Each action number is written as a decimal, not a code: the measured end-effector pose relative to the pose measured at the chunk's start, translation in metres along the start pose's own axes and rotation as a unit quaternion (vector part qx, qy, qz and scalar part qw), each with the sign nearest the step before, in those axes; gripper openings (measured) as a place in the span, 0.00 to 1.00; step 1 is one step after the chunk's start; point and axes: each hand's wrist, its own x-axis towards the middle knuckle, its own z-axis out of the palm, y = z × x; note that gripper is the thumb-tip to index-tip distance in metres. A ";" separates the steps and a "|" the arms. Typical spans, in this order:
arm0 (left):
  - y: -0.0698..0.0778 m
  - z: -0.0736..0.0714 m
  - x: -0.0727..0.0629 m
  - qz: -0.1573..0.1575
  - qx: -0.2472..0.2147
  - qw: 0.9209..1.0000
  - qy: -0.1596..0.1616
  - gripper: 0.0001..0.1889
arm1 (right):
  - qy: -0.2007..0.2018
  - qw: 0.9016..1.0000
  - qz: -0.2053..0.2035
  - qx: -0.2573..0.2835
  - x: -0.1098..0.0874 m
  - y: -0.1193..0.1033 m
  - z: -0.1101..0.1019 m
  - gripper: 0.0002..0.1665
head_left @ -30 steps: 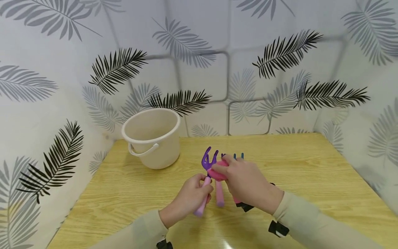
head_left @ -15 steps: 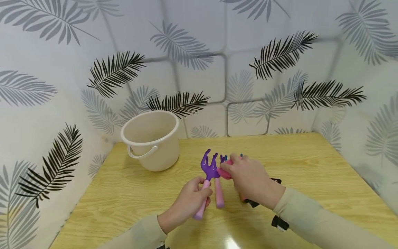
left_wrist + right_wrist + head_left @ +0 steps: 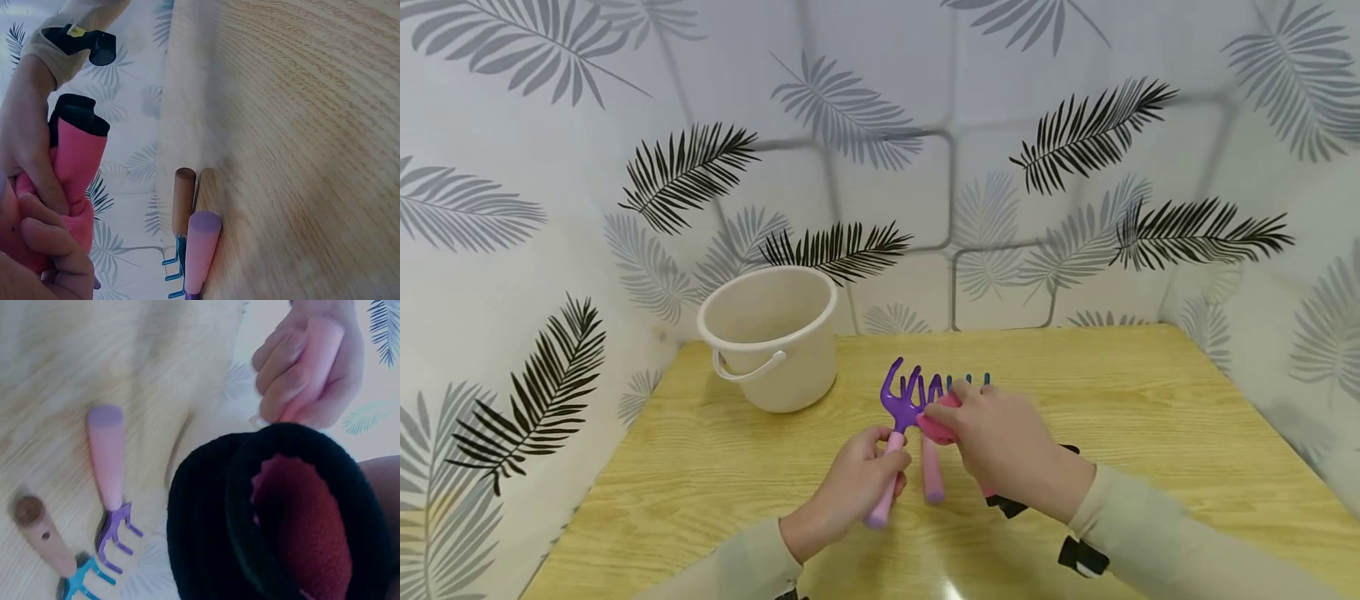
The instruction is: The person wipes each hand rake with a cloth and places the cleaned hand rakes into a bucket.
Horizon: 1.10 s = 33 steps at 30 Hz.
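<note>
From my end I see the left hand with its fingers curled round the handle of a purple fork, held above the table. The right hand pinches a black-cuffed pink cloth at the fork's head. Beyond them, a pink-handled rake lies near a blue-tined rake; farther back, I see a beige bucket standing before the leaf-patterned wall.

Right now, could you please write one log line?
left hand: grips fork | right hand: grips cloth | on table: blue rake, purple rake, bucket
</note>
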 end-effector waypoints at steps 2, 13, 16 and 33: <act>-0.001 -0.001 0.001 0.000 -0.006 1.000 0.003 0.27 | 0.012 1.000 -0.010 0.008 0.001 -0.002 0.000 0.27; -0.006 0.006 -0.003 -0.010 -0.025 1.000 -0.010 0.22 | -0.001 1.000 0.026 -0.009 0.005 0.018 0.027 0.28; -0.007 0.007 -0.003 -0.011 -0.023 1.000 -0.012 0.22 | 0.011 0.999 0.026 -0.018 0.006 0.021 0.031 0.25; -0.007 0.005 -0.001 0.001 -0.017 0.999 -0.026 0.20 | 0.048 0.998 -0.029 -0.005 0.004 -0.009 0.009 0.26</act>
